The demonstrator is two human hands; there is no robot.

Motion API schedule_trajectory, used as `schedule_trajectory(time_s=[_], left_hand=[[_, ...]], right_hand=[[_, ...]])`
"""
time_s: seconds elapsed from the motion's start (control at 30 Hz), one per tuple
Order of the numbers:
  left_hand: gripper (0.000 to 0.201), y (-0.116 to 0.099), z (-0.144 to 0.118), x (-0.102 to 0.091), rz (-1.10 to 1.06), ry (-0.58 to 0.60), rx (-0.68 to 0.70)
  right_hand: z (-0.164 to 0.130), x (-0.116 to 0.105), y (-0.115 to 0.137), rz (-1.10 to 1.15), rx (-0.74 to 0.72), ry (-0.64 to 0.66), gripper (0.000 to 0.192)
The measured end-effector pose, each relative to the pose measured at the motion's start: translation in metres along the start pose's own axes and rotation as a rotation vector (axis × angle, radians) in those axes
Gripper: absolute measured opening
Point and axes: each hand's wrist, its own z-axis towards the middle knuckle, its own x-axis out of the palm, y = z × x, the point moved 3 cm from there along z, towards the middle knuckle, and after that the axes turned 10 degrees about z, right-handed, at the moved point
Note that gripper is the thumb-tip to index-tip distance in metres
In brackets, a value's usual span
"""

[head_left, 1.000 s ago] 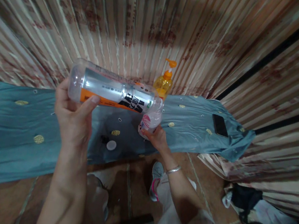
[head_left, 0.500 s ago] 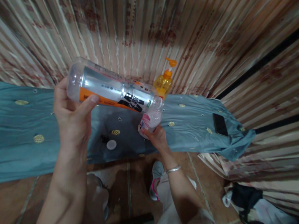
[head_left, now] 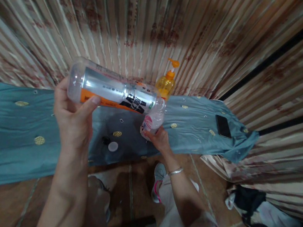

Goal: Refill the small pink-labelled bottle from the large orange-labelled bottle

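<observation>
My left hand is wrapped round the base end of a large clear plastic bottle with a silver, orange and black label. That bottle lies nearly level in the air, its neck pointing right. Its mouth meets the top of a smaller clear bottle with a pink and white label; whether liquid passes between them I cannot make out. My right hand grips the smaller bottle low down, holding it roughly upright with a slight tilt. A white cap and a small black cap lie on the cloth below.
A blue-green cloth with yellow patterns covers the long bench. Behind the bottles stands an orange pump bottle. A black phone lies to the right. Pleated curtains hang behind; a dark bag sits on the floor at right.
</observation>
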Motion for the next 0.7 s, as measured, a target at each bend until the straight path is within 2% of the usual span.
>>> schedule_trajectory(time_s=[0.7], left_hand=[[0.073,-0.0009,0.0008,-0.0018,0.037,0.031,-0.001]], right_hand=[[0.0,0.0004,-0.0011,-0.011,-0.012,-0.022,0.06]])
